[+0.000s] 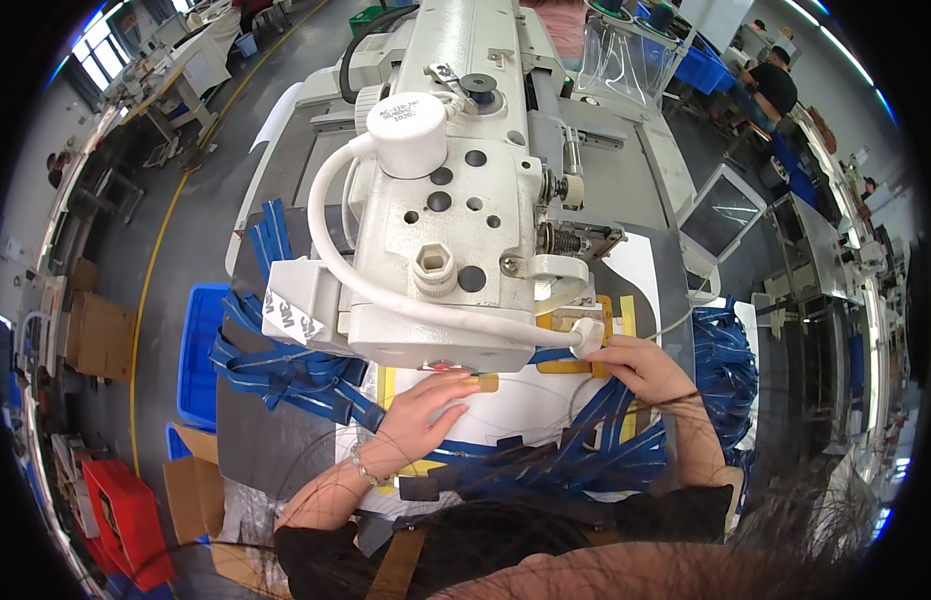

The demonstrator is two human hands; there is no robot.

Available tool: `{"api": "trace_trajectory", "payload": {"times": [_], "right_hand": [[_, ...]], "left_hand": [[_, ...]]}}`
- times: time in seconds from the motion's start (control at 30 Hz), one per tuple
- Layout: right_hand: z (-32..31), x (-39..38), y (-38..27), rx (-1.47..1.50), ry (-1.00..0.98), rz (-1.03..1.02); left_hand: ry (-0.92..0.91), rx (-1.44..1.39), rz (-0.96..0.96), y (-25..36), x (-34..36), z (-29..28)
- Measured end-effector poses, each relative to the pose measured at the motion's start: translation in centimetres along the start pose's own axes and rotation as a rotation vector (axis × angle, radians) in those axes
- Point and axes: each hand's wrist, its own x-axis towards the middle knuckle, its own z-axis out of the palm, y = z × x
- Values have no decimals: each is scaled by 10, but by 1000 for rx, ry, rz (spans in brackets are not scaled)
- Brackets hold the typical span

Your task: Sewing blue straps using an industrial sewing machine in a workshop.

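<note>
A white industrial sewing machine (425, 210) fills the middle, its head hanging over the work plate. My left hand (425, 412) reaches in from the lower left, fingers stretched and thumb apart. Its fingertips lie against a small yellow piece (482, 383) below the machine head; whether they press on it I cannot tell. On the other side, my right hand (647, 372) pinches a blue strap (553, 355) beside a yellow clamp plate (560, 367) and the white hose end (586, 338). The needle area is hidden by the machine head.
Blue straps lie heaped at the left (295, 375), in front of me (525, 470) and hanging at the right (723, 370). A blue bin (197, 350), a cardboard box (193, 485) and a red crate (125, 525) stand left. A screen (723, 215) is at the right.
</note>
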Motion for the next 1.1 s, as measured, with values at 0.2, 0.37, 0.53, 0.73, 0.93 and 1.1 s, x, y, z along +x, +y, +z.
{"api": "trace_trajectory", "payload": {"times": [0.2, 0.37, 0.53, 0.73, 0.93, 1.1], "right_hand": [[-11, 2, 18, 62, -41, -109], [-25, 12, 16, -5, -182, 3], [-1, 21, 1, -240, -2, -119], [45, 48, -9, -125, 156, -436], [53, 45, -10, -68, 208, -465], [59, 46, -7, -59, 224, -464]], "left_hand": [[-55, 498, 267, -2, 2, -3], [3, 592, 382, -6, 2, -3], [6, 619, 374, -6, 1, -8], [1, 623, 389, -6, 4, -11], [-19, 621, 362, -4, 6, -15], [-13, 638, 353, -3, 6, -14]]}}
